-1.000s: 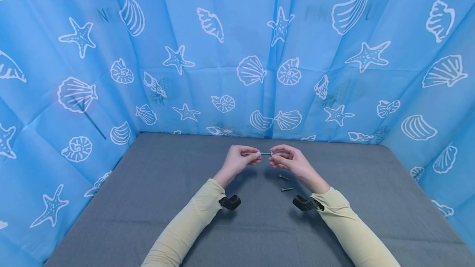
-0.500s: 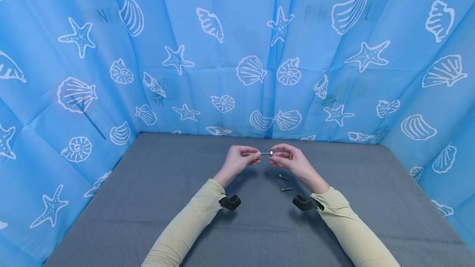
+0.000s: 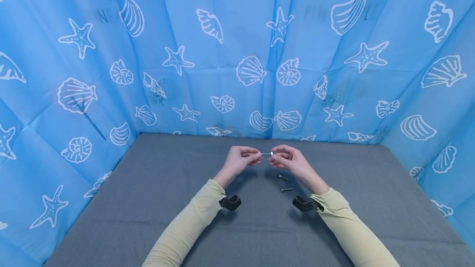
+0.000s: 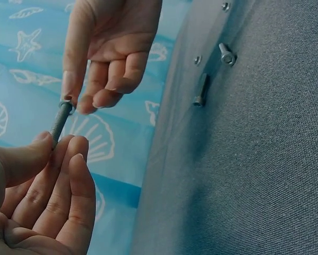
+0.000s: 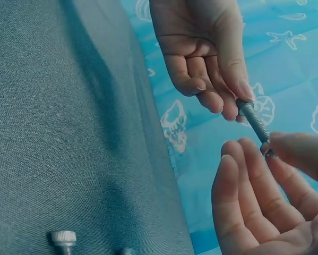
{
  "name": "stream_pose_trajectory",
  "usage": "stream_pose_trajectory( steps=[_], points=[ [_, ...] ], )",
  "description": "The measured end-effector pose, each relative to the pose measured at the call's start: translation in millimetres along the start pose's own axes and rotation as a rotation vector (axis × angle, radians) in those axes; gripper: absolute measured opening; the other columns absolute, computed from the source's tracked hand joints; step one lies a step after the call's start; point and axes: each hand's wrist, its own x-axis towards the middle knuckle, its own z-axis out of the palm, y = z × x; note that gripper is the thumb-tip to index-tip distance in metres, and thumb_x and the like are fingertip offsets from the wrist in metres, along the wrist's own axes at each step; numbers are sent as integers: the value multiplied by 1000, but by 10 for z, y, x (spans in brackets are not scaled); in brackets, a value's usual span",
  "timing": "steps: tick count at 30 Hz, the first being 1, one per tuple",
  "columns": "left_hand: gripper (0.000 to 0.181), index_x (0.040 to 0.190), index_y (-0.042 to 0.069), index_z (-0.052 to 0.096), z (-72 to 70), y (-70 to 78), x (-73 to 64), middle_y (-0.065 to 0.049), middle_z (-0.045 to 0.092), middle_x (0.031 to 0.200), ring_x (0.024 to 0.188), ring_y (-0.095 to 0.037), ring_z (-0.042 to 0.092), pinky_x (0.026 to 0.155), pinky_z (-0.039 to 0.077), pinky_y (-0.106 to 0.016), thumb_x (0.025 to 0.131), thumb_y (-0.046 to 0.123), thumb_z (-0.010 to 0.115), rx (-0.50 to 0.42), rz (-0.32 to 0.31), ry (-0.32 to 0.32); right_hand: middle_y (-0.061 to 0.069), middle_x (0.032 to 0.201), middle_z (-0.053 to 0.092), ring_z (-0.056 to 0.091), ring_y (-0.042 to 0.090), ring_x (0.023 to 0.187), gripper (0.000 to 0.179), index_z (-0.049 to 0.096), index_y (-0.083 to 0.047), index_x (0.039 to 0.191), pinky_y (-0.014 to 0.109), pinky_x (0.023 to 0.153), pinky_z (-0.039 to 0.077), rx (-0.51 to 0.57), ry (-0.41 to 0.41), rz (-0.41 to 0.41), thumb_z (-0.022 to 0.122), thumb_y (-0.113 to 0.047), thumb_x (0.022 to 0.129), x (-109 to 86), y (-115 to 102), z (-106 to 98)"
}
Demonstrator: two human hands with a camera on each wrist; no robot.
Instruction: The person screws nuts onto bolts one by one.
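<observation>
In the head view both hands meet above the far middle of the table, with a metal bolt [image 3: 265,154] held level between them. My left hand [image 3: 241,159] pinches the bolt's head between thumb and fingers; the right wrist view shows the knurled round head [image 5: 245,106] at those fingertips. From the other side my right hand [image 3: 291,162] pinches a small hex nut [image 5: 266,150] at the threaded end. Bare thread runs between the two sets of fingertips. The remaining fingers of each hand are loosely bent and hold nothing.
Two loose bolts, one farther [image 3: 283,177] and one nearer [image 3: 286,190], lie on the grey cloth-covered table [image 3: 178,201] beneath my right hand. Two small nut-like pieces, one here [image 4: 197,60], show beside them in the left wrist view. A blue shell-patterned curtain [image 3: 222,61] surrounds the table's back and sides.
The nut at my right fingertips now shows a bright face that was dull one second ago. Both hands and the loose bolts keep their places.
</observation>
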Motion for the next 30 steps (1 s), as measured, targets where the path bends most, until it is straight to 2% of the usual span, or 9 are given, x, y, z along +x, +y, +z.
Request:
stream_pose_trajectory(
  steps=[2, 10, 16, 20, 22, 26, 30],
  points=[
    [21, 100, -2, 72, 4, -8, -1, -10, 72, 85, 78, -21, 70, 80, 55, -47, 86, 14, 72, -1, -3, -1, 18, 101, 68, 65, 35, 97, 30, 52, 9, 118, 56, 89, 48, 3, 7, 2, 57, -12, 98, 2, 9, -4],
    [19, 98, -1, 73, 11, -14, -3, -10, 72, 86, 79, -23, 71, 80, 54, -49, 86, 14, 73, -11, 3, -9, 29, 101, 64, 66, 34, 91, 38, 57, 10, 111, 52, 84, 52, -29, 43, 53, 54, -26, 100, 15, 11, 10],
    [18, 98, -1, 73, 12, -13, -6, -9, 72, 85, 77, -20, 71, 81, 54, -50, 87, 13, 72, -21, -2, -10, 20, 103, 67, 65, 35, 98, 31, 51, 7, 121, 56, 89, 48, 36, 14, 22, 56, -13, 98, -27, -18, -1],
    [16, 97, 0, 73, 16, -19, -5, -9, 72, 83, 76, -20, 71, 81, 54, -50, 87, 12, 72, -22, -7, -8, 14, 98, 69, 68, 25, 92, 29, 54, 9, 117, 57, 91, 46, 14, 18, 33, 58, -12, 97, -25, -15, -2],
    [17, 97, -1, 73, 16, -21, -6, -9, 72, 84, 76, -20, 71, 81, 53, -51, 86, 12, 72, -23, -9, -9, 17, 96, 68, 68, 25, 89, 31, 57, 9, 114, 57, 90, 47, -16, 23, 51, 58, -17, 98, -13, -9, 4],
    [20, 99, -3, 72, 15, -19, -6, -11, 72, 85, 78, -22, 71, 80, 54, -50, 86, 13, 72, -23, -7, -11, 24, 98, 66, 66, 35, 92, 40, 58, 10, 111, 55, 87, 49, -48, 24, 76, 54, -28, 100, 3, -4, 14],
    [23, 102, -3, 71, 11, -12, -3, -12, 72, 87, 82, -25, 70, 78, 56, -45, 87, 13, 72, -14, -10, -13, 27, 107, 64, 65, 34, 96, 39, 52, 10, 120, 55, 89, 48, -9, 23, 53, 53, -24, 100, -7, -8, 9]
  ],
)
